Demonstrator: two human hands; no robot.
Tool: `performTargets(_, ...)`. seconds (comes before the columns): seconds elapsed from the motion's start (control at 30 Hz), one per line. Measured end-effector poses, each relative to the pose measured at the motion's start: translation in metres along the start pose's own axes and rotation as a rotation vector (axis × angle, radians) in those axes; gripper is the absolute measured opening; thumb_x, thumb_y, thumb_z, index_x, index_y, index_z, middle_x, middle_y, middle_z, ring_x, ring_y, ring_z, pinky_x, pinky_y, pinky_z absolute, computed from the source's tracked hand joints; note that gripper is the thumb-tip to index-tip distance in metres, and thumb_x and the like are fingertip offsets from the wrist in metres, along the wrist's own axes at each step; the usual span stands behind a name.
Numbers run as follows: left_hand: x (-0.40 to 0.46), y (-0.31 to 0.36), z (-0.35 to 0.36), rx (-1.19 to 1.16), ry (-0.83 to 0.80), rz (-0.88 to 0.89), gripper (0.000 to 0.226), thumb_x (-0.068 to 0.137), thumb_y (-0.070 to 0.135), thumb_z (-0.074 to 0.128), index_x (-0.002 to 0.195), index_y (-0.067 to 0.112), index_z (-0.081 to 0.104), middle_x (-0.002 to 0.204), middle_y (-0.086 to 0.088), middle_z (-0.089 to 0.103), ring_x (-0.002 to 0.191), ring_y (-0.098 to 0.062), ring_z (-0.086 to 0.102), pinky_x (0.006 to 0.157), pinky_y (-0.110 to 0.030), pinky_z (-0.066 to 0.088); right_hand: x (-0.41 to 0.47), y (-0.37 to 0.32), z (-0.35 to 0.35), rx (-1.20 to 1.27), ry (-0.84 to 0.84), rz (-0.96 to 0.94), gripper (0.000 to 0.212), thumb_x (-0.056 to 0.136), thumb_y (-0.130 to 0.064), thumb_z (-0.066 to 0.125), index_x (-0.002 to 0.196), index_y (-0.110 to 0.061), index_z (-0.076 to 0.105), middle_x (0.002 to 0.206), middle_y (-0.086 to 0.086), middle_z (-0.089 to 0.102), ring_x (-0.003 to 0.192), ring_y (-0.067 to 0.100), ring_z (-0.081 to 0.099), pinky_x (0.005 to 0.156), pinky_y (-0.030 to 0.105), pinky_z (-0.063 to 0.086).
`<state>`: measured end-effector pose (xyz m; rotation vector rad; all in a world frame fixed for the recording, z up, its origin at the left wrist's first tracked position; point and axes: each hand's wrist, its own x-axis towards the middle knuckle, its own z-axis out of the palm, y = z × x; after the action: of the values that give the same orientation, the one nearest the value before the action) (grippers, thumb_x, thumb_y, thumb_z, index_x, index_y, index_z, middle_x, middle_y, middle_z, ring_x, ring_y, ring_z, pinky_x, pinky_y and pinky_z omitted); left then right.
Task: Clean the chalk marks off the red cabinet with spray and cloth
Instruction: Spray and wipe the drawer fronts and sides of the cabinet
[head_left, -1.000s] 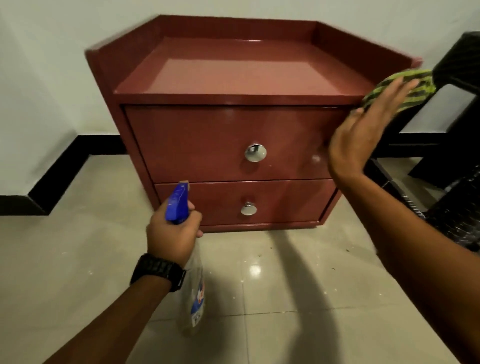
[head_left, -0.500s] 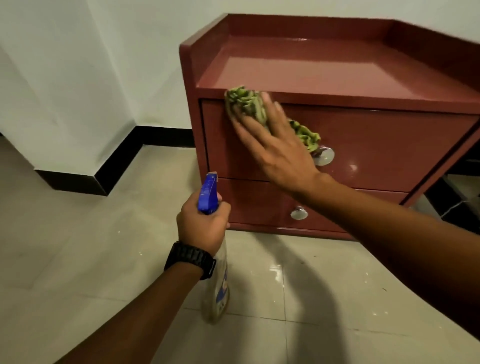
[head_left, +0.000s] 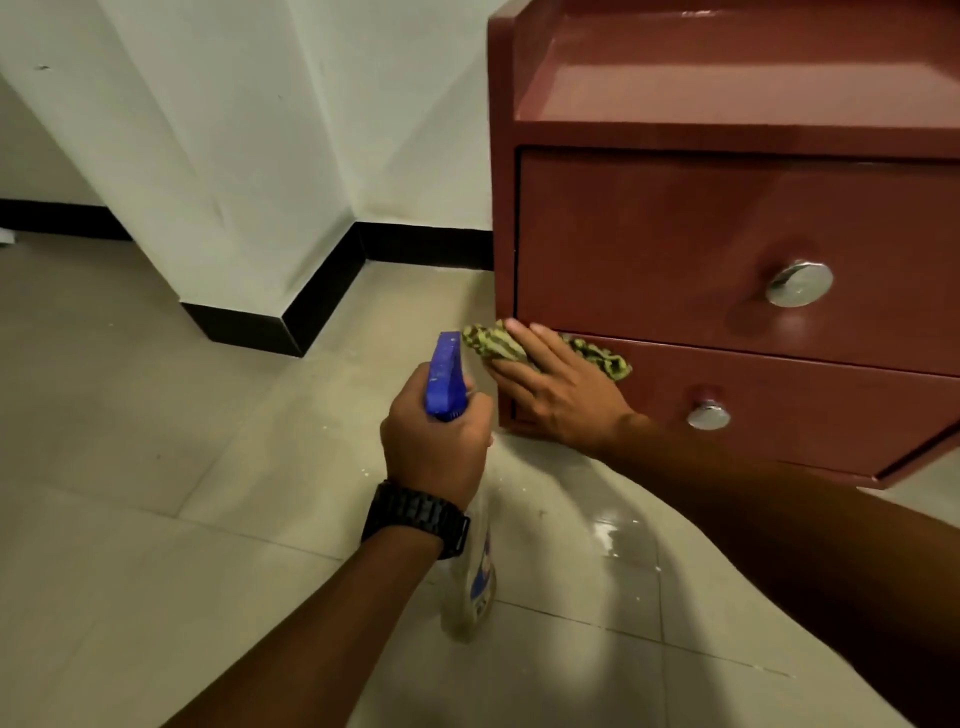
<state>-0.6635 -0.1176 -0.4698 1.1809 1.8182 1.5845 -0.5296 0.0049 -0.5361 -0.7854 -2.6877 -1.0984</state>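
While the left hand (head_left: 434, 441) grips the spray bottle (head_left: 467, 587), the right hand (head_left: 558, 387) presses a green cloth (head_left: 491, 343) flat on the red cabinet (head_left: 649, 234)'s lower-left corner; 2 drawer fronts show no chalk, suggesting wiping nears its end.

Gloss on the cabinet, cloth under my palm

I see a red cabinet (head_left: 649, 244) with a smooth, glossy coat that throws back soft light; its two knobs (head_left: 799, 283) look like polished metal. Under my right hand (head_left: 558, 392) the green striped cloth (head_left: 493, 344) is crumpled, matt fabric. My left hand (head_left: 434, 447) holds a clear plastic spray bottle (head_left: 470, 587) with a blue plastic head. The floor tiles (head_left: 182, 519) shine faintly
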Motion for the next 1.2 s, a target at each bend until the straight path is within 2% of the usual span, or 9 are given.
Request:
performTargets(0.1,0.0,0.0,0.006,0.004,-0.016,0.02,0.013,0.079,0.006,0.064,0.085,0.016,0.059,0.075,-0.01,0.062,0.066,-0.037,0.063,0.066,-0.041,0.057,-0.011,-0.024,0.021,0.004,-0.188,-0.075,0.055,0.091,-0.024,0.032,0.144,-0.014,0.04,0.149,0.007,0.041,0.145,0.038,0.014,0.118,0.048,0.004)
performTargets(0.23,0.003,-0.004,0.015,0.013,-0.021,-0.031,0.011,0.081,0.007,0.063,0.09,0.012,0.059,0.077,-0.012,0.063,0.069,-0.037,0.064,0.07,-0.045,0.057,-0.02,-0.048,0.042,-0.013,-0.44,-0.199,0.064,0.087,-0.026,0.019,0.15,-0.017,0.022,0.159,0.006,0.019,0.145,0.035,-0.015,0.107,0.048,-0.024)
performTargets(0.37,0.007,-0.007,0.018,0.06,-0.029,-0.026,0.011,0.081,0.006,0.062,0.091,0.009,0.06,0.079,-0.015,0.064,0.071,-0.036,0.065,0.073,-0.049,0.057,-0.027,-0.054,0.058,-0.005,-0.472,-0.256,0.067,0.085,-0.026,0.013,0.151,-0.016,0.014,0.16,0.004,0.016,0.14,0.034,-0.026,0.103,0.047,-0.028)
performTargets(0.53,0.003,-0.007,0.02,0.088,-0.055,-0.044,0.014,0.079,0.005,0.062,0.081,0.018,0.059,0.072,-0.007,0.063,0.065,-0.031,0.066,0.07,-0.044,0.058,-0.061,-0.039,0.068,-0.05,-0.472,-0.385,0.066,0.088,-0.024,0.002,0.152,-0.014,0.014,0.161,0.002,0.015,0.146,0.034,-0.01,0.11,0.046,-0.019)
performTargets(0.6,-0.002,-0.007,0.023,0.08,-0.074,-0.061,0.015,0.079,0.005,0.063,0.08,0.02,0.058,0.068,0.0,0.062,0.06,-0.024,0.066,0.067,-0.04,0.058,-0.088,-0.022,0.063,-0.067,-0.449,-0.373,0.061,0.092,-0.02,0.005,0.149,-0.012,0.027,0.156,0.0,0.03,0.147,0.034,0.007,0.118,0.045,-0.001)
performTargets(0.7,-0.008,-0.008,0.029,0.043,-0.092,-0.091,0.013,0.079,0.005,0.062,0.083,0.017,0.06,0.07,0.003,0.062,0.056,-0.02,0.065,0.064,-0.036,0.057,-0.133,0.006,0.05,-0.129,-0.437,-0.309,0.052,0.088,-0.019,0.026,0.127,-0.016,0.061,0.132,-0.007,0.06,0.132,0.029,0.046,0.113,0.042,0.031)
performTargets(0.83,-0.016,-0.005,0.041,0.008,-0.121,-0.088,0.016,0.078,0.006,0.062,0.079,0.022,0.06,0.069,0.005,0.063,0.05,-0.013,0.065,0.057,-0.025,0.05,-0.209,0.049,0.036,-0.22,-0.587,-0.331,0.044,0.083,-0.029,0.054,0.126,-0.025,0.062,0.131,-0.012,0.06,0.128,0.02,0.051,0.117,0.041,0.017)
performTargets(1.0,-0.017,0.0,0.053,-0.037,-0.159,-0.075,0.014,0.079,0.005,0.063,0.082,0.019,0.061,0.07,-0.003,0.064,0.054,-0.02,0.066,0.065,-0.039,0.059,-0.296,0.105,0.015,-0.275,-0.586,-0.203,0.052,0.081,-0.01,0.033,0.12,-0.017,0.067,0.129,-0.005,0.062,0.123,0.024,0.056,0.115,0.043,0.01)
performTargets(1.2,-0.019,0.005,0.059,-0.04,-0.194,-0.061,0.015,0.08,0.003,0.063,0.085,0.017,0.06,0.071,-0.007,0.064,0.056,-0.024,0.066,0.07,-0.043,0.059,-0.308,0.138,-0.013,-0.167,-0.535,0.08,0.06,0.082,-0.013,0.029,0.14,-0.017,0.043,0.133,0.006,0.06,0.138,0.036,0.03,0.117,0.052,0.01)
